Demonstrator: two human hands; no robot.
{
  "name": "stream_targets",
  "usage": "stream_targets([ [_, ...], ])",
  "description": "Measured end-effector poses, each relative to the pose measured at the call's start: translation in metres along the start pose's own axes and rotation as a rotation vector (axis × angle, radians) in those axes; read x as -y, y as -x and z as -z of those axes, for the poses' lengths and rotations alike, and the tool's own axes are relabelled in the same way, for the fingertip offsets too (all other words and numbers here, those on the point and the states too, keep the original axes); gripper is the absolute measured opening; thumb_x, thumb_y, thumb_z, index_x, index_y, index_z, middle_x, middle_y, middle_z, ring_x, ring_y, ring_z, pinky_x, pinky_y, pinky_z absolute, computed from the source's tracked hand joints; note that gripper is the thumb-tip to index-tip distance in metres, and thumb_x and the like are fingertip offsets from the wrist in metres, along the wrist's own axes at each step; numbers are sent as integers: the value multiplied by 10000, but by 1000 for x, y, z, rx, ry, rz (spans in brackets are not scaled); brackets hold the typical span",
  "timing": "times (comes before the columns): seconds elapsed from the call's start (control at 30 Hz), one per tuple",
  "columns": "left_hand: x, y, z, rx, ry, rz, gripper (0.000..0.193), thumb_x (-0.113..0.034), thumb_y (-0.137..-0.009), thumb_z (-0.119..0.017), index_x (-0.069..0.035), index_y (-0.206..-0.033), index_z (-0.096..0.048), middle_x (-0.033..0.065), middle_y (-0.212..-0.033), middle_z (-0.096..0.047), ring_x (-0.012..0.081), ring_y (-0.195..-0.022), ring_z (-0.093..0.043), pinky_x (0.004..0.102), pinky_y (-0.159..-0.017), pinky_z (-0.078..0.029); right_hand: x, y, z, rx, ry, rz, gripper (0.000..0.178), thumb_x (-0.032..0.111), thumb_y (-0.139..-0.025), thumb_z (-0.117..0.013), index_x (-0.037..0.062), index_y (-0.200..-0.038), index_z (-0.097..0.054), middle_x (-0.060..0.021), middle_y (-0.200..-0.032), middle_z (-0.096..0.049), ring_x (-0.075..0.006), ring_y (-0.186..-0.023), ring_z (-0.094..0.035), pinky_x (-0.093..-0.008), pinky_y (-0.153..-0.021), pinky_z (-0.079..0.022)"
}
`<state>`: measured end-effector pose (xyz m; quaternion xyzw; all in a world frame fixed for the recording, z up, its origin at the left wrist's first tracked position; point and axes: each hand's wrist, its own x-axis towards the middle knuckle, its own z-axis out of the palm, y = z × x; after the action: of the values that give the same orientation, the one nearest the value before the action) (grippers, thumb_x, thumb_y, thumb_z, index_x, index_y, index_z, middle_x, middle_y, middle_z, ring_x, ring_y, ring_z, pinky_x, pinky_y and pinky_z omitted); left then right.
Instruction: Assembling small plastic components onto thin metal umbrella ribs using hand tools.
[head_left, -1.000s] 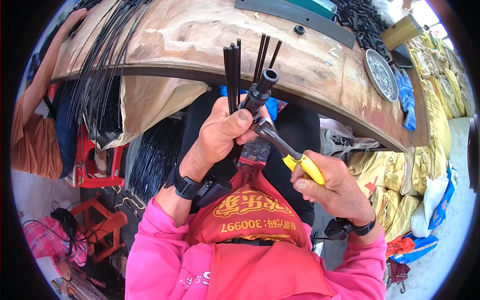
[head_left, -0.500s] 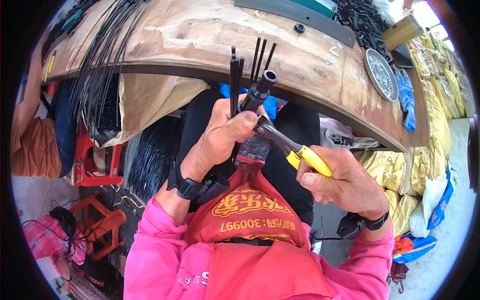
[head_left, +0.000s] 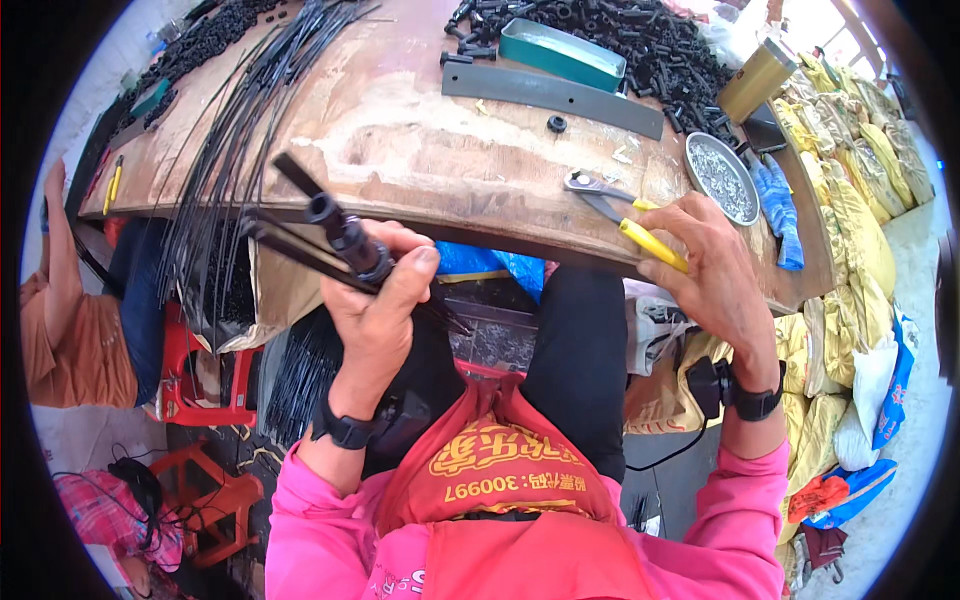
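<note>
My left hand (head_left: 372, 315) is closed around a bundle of thin black rods (head_left: 292, 248) together with a black tubular fitting (head_left: 352, 242). The bundle tilts up and to the left, just in front of the table edge, and its upper ends are slightly blurred. At the right part of that edge, my right hand (head_left: 715, 270) has its fingers on the yellow handles of a pair of pliers (head_left: 652, 246). The pliers' metal jaws lie on or just above the wooden tabletop, pointing left, with nothing visible in them.
On the wooden table (head_left: 400, 150) are a grey strip (head_left: 550, 100), a green tray (head_left: 560, 58), heaped black fittings (head_left: 655, 60), a black ring (head_left: 556, 124) and a round dish (head_left: 690, 165) of small bits. Long black rods (head_left: 235, 130) overhang the left edge. Another person (head_left: 75, 330) sits at left.
The pliers have moved away from the fitting, right and forward to the table edge, in my right hand. My left hand has shifted left, and the bundle now leans left.
</note>
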<state>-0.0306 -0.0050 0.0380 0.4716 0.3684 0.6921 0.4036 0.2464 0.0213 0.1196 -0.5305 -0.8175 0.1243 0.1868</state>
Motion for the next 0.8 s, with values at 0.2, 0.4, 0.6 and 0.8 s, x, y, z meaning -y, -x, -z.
stream_targets([
  [0.2,-51,-21,19,118,-73,-309,119,-145,-919,-510,-29,-892,-500,121,-858,-551,227,-806,-580,353,-739,-506,13,19,-26,-387,76,211,292,56,-722,-673,52,-1011,-635,-147,-974,-602,-311,-858,-590,-370,-752,-477],
  [0.4,-138,-51,51,271,452,-230,208,-226,-953,-515,-80,-822,-446,-19,-667,-341,87,-552,-340,259,-551,-335,49,75,-121,568,-938,-67,401,184,-833,-689,35,-1177,-549,-134,-1042,-568,-118,-818,-592,-254,-637,-489],
  [0.6,-116,-37,46,67,1225,184,263,-158,-906,-593,-70,-740,-408,11,-721,-379,133,-662,-396,294,-678,-378,65,77,-96,178,-1633,27,887,201,-685,-829,75,-1391,-306,-203,-1305,-407,-155,-819,-588,-215,-617,-473],
  [0.8,-23,23,-18,-184,1043,604,369,-412,-927,-516,-91,-748,-557,78,-799,-604,243,-829,-589,436,-847,-466,24,105,-29,-384,-1284,360,720,207,-606,-867,6,-1203,-518,-249,-1103,-531,-129,-612,-567,-215,-559,-473],
])
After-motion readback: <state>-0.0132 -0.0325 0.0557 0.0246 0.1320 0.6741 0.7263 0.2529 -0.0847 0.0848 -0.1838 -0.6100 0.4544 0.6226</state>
